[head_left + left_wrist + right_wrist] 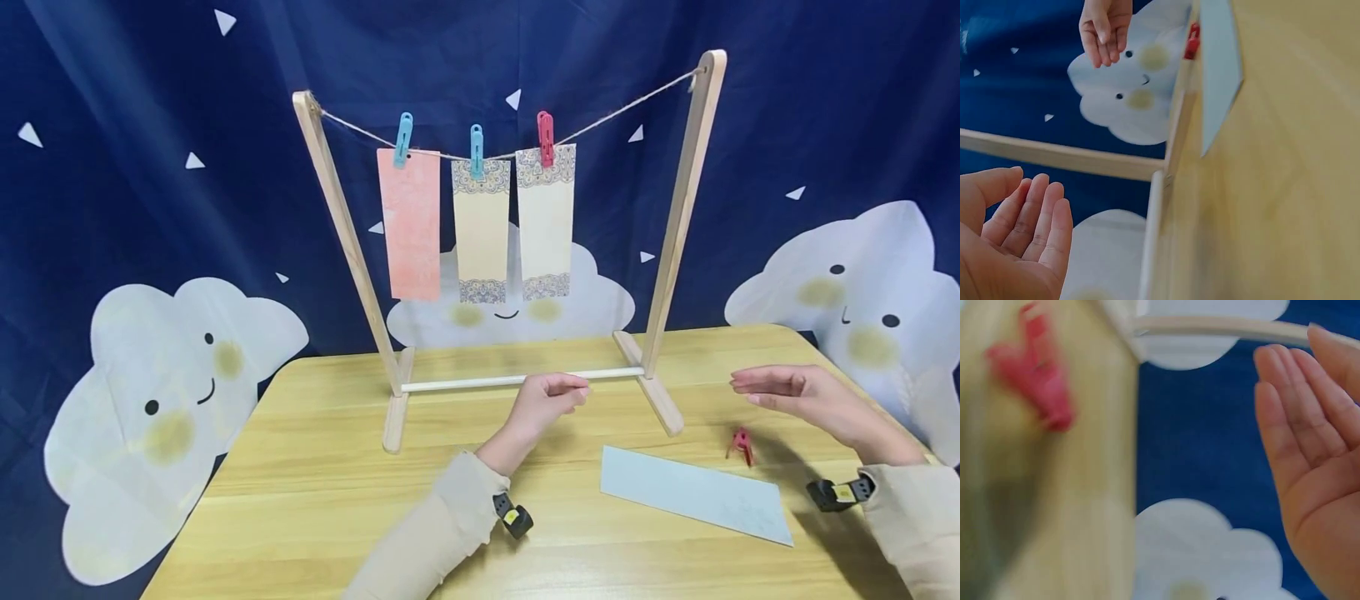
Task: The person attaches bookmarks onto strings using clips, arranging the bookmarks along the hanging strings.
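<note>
My left hand (542, 410) hovers over the table before the white crossbar, holding nothing; its fingers bend loosely in the left wrist view. Off to the right, my right hand (817, 404) is also empty, its fingers extended in the right wrist view. Below and left of it, a red clothespin (742, 446) rests on the table, beside a pale blue paper strip (693, 496) lying flat. On the string hang a pink card (411, 225) and a cream card (481, 233), each under a blue clothespin, and a white patterned card (546, 221) under a red clothespin (545, 137).
A wooden stand holds the string between its left post (348, 242) and right post (684, 217). Its white crossbar (465, 383) runs low across the back of the wooden table (300, 508). Behind hangs a dark blue curtain (150, 100) with clouds.
</note>
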A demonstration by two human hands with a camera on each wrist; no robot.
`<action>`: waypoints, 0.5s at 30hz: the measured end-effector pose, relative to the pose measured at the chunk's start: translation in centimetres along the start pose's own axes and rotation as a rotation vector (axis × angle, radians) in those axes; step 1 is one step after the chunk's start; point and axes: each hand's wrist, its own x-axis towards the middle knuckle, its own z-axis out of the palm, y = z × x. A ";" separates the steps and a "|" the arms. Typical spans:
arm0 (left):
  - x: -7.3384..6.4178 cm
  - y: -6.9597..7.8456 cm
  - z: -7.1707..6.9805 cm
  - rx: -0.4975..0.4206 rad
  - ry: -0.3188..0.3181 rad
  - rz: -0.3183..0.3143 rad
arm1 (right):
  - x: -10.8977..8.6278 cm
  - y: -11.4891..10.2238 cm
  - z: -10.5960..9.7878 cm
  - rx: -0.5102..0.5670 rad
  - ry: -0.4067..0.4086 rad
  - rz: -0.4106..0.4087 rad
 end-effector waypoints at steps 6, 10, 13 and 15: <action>-0.5 -1.1 1.9 0.053 -0.060 -0.017 | -1.0 3.1 0.0 -0.009 -0.069 -0.048; -0.9 -1.8 3.2 0.120 -0.123 -0.049 | -1.3 4.6 0.0 0.023 -0.177 -0.049; -1.2 -2.2 4.0 0.128 -0.176 -0.065 | -1.4 5.4 0.1 0.091 -0.241 -0.049; -1.3 -2.3 4.4 0.127 -0.199 -0.067 | -1.5 5.8 0.2 0.130 -0.265 -0.068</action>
